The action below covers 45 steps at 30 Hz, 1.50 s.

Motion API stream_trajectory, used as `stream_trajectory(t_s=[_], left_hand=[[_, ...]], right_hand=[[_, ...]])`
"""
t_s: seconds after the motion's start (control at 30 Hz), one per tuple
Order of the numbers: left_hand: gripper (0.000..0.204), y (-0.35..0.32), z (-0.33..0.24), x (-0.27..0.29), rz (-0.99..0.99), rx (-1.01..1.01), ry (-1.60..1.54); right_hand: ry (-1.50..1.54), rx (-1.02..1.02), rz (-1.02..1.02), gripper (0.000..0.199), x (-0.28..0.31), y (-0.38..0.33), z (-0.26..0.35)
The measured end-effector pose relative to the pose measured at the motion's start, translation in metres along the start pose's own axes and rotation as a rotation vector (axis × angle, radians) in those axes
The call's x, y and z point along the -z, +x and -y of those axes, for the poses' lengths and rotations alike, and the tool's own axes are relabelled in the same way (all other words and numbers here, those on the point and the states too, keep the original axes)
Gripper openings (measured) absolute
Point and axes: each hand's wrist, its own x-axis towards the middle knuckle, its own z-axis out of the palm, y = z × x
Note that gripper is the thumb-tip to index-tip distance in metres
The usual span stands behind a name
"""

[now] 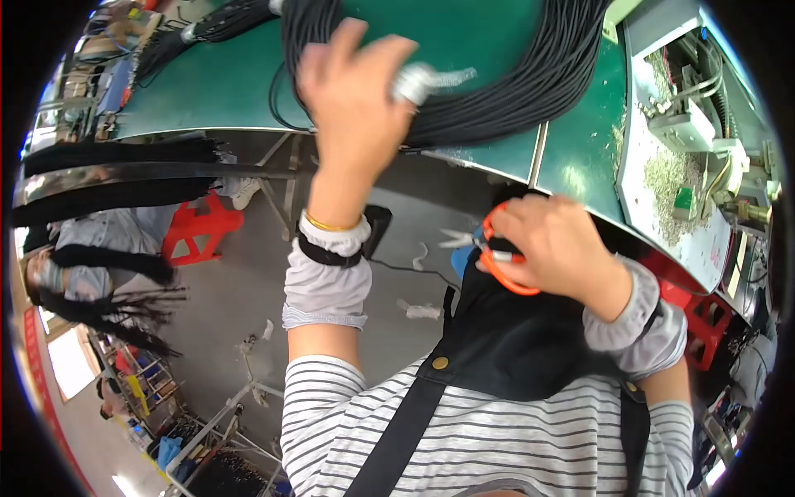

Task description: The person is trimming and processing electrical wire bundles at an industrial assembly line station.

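My left hand (356, 95) is raised over a large coil of black cable (505, 116) on the green tabletop. Its fingers look spread, though motion blurs them. Beside the thumb side shows a shiny whitish wrap (414, 84) with a loose tail; whether the hand touches it I cannot tell. Lower and to the right, my right hand (551, 244) is closed round a pair of scissors (507, 277) with orange handles. The scissors' blades stand apart and point left, in front of my black apron (530, 340).
The green tabletop (207, 103) ends in a metal edge above the floor. Another black cable bundle (236, 16) lies at the far left. At the right stands a machine (683, 128) with scattered clippings. Black cables hang from a rail (124, 171) at left, near a red stool (203, 232).
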Motion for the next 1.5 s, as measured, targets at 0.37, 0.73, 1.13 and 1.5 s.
stream_trajectory(t_s=[0.37, 0.73, 1.13, 1.5], left_hand=[[0.018, 0.014, -0.01, 0.055, -0.042, 0.613, -1.206], [0.019, -0.145, -0.028, 0.077, 0.462, 0.95, -0.993], [0.036, -0.05, -0.08, 0.056, -0.247, 0.563, -0.065], [0.049, -0.047, 0.025, -0.01, -0.616, 1.057, -0.23]], right_hand=[[0.353, -0.04, 0.053, 0.022, -0.019, -0.04, 0.01], [0.422, 0.111, 0.018, 0.02, -0.032, -0.047, -0.018], [0.469, 0.076, -0.147, 0.011, -0.031, -0.063, -0.029], [0.855, -0.222, -0.343, 0.015, -0.008, -0.083, -0.038]])
